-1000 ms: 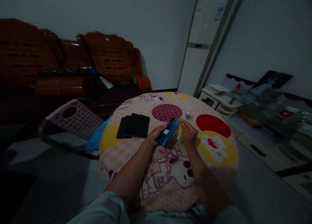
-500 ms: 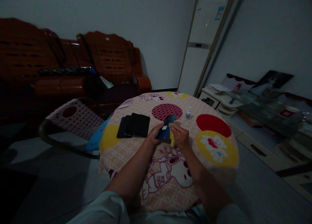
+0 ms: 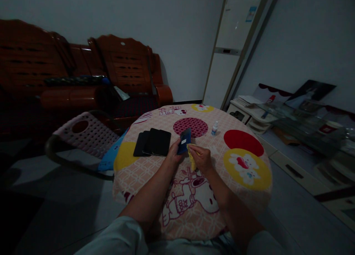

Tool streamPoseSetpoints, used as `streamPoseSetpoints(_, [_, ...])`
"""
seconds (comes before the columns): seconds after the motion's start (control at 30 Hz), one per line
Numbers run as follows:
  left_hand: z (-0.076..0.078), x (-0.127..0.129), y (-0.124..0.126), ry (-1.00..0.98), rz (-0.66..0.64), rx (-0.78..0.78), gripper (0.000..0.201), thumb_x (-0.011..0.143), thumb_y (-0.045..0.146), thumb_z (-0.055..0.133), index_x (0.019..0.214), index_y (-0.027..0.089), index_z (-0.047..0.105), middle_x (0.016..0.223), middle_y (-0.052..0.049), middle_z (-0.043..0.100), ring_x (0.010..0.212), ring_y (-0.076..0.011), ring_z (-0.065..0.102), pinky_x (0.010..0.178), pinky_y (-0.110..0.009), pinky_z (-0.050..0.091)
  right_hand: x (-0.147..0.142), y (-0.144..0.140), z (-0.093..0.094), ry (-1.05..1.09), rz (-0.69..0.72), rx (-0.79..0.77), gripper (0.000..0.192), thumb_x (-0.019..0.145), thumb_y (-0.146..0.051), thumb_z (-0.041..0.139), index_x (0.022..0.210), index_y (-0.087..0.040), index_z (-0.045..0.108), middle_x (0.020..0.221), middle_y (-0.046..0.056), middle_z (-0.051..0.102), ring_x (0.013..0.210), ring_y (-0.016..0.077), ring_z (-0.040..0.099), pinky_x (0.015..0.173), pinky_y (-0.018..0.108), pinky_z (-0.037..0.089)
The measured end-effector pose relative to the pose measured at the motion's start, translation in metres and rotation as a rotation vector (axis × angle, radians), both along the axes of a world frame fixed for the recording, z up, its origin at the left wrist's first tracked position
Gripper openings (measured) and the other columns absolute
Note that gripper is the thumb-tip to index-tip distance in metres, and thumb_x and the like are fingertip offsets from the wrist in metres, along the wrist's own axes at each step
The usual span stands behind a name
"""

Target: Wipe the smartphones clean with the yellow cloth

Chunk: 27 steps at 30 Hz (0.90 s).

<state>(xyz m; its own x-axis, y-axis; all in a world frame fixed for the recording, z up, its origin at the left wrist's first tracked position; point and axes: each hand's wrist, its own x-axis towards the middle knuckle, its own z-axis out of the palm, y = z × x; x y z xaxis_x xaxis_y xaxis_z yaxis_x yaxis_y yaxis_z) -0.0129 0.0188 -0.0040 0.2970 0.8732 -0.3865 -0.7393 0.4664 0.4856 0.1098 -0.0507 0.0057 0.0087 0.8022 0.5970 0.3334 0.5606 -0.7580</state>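
Above the round cartoon-print tablecloth (image 3: 155, 166), the left hand (image 3: 174, 154) grips a blue smartphone (image 3: 184, 140) tilted up on edge, its back with a small white sticker facing the camera, so the surface is presented to the right hand (image 3: 202, 157). That hand is closed on a yellow cloth (image 3: 192, 158) pressed against the phone's lower edge. Left of the phone lies a stack of dark phones (image 3: 152, 142); right of it stands a small white bottle (image 3: 214, 128).
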Motion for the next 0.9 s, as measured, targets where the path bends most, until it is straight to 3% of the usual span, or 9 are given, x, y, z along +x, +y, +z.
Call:
streamPoseSetpoints(0.13, [0.005,0.003,-0.002,-0.080,-0.017,0.003,0.040,0.097,0.029,0.033,0.115,0.003,0.057,0.083,-0.013,0.071,0.076,-0.0174,0.069,0.073,-0.026,0.055,0.004,0.003,-0.004,-0.088,-0.080,0.087,0.024,0.086,-0.023,0.055,0.103,-0.021,0.072,0.099,0.006,0.074,0.093,0.0208,0.069,0.084,0.032,0.056])
streamPoseSetpoints(0.27, [0.009,0.006,-0.004,-0.117,0.009,-0.031,0.044,0.097,0.027,0.031,0.127,0.000,0.049,0.082,-0.014,0.070,0.073,-0.0181,0.068,0.072,-0.027,0.054,0.003,0.003,-0.008,-0.215,-0.127,0.172,0.026,0.089,-0.021,0.051,0.107,-0.019,0.070,0.098,0.008,0.073,0.091,0.0206,0.069,0.083,0.032,0.055])
streamPoseSetpoints(0.5, [0.009,0.006,-0.006,-0.117,-0.002,-0.069,0.042,0.097,0.027,0.032,0.128,0.004,0.049,0.084,-0.012,0.070,0.075,-0.0176,0.069,0.078,-0.027,0.053,-0.009,0.002,-0.019,-0.535,-0.024,0.228,0.025,0.089,-0.015,0.051,0.108,-0.018,0.068,0.095,0.009,0.073,0.085,0.0195,0.068,0.079,0.030,0.054])
streamPoseSetpoints(0.77, [0.007,0.007,-0.001,-0.111,0.069,-0.137,0.035,0.094,0.018,0.037,0.123,0.004,0.051,0.086,-0.013,0.070,0.073,-0.0197,0.069,0.073,-0.032,0.056,0.013,0.007,-0.010,-0.440,-0.248,0.263,0.028,0.092,-0.017,0.047,0.111,-0.018,0.067,0.096,0.010,0.073,0.084,0.0194,0.068,0.076,0.030,0.054])
streamPoseSetpoints(0.9, [0.007,0.007,-0.002,-0.154,0.079,-0.119,0.035,0.093,0.016,0.039,0.123,0.003,0.051,0.091,-0.015,0.069,0.075,-0.0196,0.069,0.074,-0.031,0.056,0.011,0.006,-0.009,-0.433,-0.245,0.287,0.028,0.093,-0.019,0.045,0.111,-0.016,0.067,0.094,0.011,0.073,0.082,0.0200,0.068,0.074,0.031,0.054])
